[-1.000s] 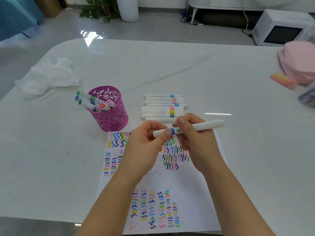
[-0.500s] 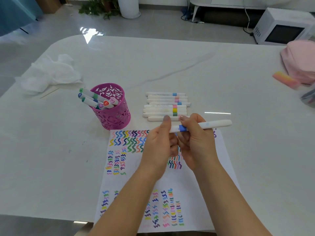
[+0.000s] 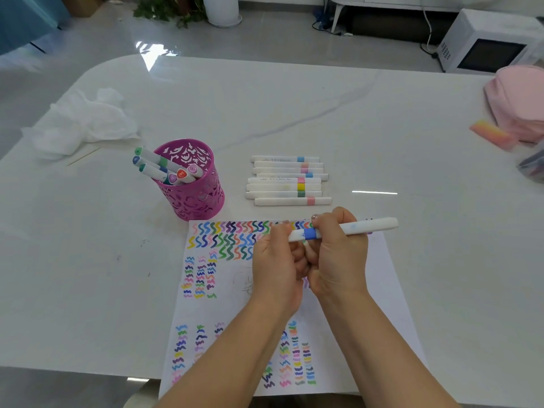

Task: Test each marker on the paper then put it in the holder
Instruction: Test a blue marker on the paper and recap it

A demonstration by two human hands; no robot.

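I'm watching both hands meeting over the top edge of the paper point(image 3: 379, 304). The right hand point(image 3: 338, 257) is clenching around the marker point(image 3: 371, 226), thumb and fingers wrapping the barrel just right of its blue band. The left hand point(image 3: 275, 260) is curling in too, fingertips pinching the marker's left end, though I cannot tell how firmly. The marker is lying nearly level in the air, its long axis running left to right, the right end rising slightly and sticking out past the right hand. The pink holder point(image 3: 203, 201) is standing to the left on the table point(image 3: 412, 142), with a row of markers point(image 3: 288, 181) lying just beyond the hands.
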